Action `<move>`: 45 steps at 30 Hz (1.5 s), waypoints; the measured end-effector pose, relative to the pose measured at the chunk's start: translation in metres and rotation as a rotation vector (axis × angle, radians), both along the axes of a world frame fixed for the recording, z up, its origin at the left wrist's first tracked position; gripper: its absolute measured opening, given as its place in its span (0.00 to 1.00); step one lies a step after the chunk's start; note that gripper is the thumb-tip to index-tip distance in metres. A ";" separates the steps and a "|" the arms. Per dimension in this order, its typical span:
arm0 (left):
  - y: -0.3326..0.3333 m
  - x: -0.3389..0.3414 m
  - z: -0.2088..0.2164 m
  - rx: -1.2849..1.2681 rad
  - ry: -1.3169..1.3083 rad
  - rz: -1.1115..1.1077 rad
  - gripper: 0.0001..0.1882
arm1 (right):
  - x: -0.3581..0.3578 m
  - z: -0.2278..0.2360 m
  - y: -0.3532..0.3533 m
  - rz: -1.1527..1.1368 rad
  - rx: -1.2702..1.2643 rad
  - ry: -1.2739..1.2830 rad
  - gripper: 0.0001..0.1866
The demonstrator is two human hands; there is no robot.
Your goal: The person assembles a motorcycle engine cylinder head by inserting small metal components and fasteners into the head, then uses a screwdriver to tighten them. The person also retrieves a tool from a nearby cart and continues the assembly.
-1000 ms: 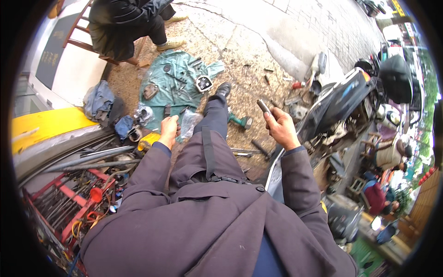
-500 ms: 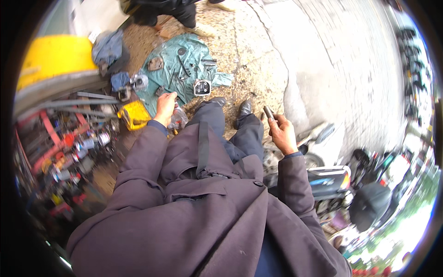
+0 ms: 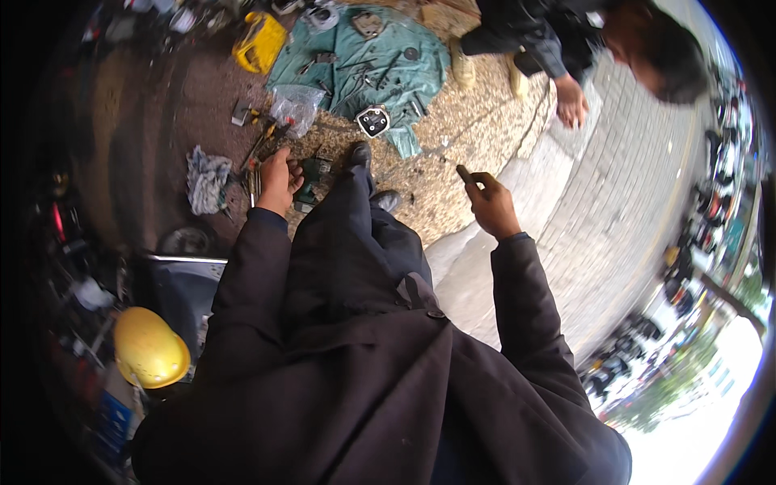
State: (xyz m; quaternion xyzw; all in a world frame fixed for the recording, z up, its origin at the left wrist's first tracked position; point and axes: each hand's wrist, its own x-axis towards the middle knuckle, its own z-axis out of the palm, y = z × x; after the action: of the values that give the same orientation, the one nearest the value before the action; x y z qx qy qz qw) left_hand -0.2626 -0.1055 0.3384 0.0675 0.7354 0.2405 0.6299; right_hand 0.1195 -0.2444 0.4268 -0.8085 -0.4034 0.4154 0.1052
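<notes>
My right hand [image 3: 495,208] is closed around a short dark cylindrical piece [image 3: 464,174], whose end sticks out past the fingers; its exact kind is unclear. Over the ground on the left hangs my left hand [image 3: 277,184], fingers loosely curled and a little apart, with nothing visible in it. Close beside that hand lies a green and black power drill [image 3: 307,194]. Hand tools [image 3: 260,145] are on the ground beyond it. Ahead of my shoes, a square metal engine part [image 3: 373,121] rests at the near edge of a green cloth [image 3: 364,48] strewn with small parts.
A person [image 3: 558,48] in dark clothes bends at the far right of the cloth. A clear plastic bag [image 3: 296,109], a rag [image 3: 208,179] and a cut yellow container [image 3: 259,42] lie to the left. Nearer stands a vehicle [image 3: 186,283] beside a yellow helmet [image 3: 151,347].
My view has swung round, so the cloth sits higher and the other person now shows at upper right. The dark cylindrical piece stays in my right hand; my left fingers look looser.
</notes>
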 end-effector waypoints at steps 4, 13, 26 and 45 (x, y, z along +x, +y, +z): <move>-0.005 -0.014 -0.024 -0.026 -0.120 0.272 0.17 | -0.022 -0.023 0.071 0.447 0.089 -0.042 0.18; -0.033 0.017 -0.082 -0.057 -0.229 0.772 0.21 | -0.044 -0.090 0.188 0.992 0.055 -0.036 0.16; -0.059 0.161 -0.312 -0.289 -0.480 1.396 0.50 | -0.096 -0.333 0.259 1.413 -0.146 -0.190 0.12; -0.013 0.213 -0.541 -0.238 -0.764 1.471 0.46 | -0.122 -0.521 0.254 1.693 -0.153 -0.397 0.13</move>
State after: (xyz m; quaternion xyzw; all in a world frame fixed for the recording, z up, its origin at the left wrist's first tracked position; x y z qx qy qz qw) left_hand -0.0499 -0.1184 -0.2027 -0.5826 0.3483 0.5174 0.5211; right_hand -0.0021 0.0097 -0.0945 -0.2992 -0.8505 0.2313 -0.3657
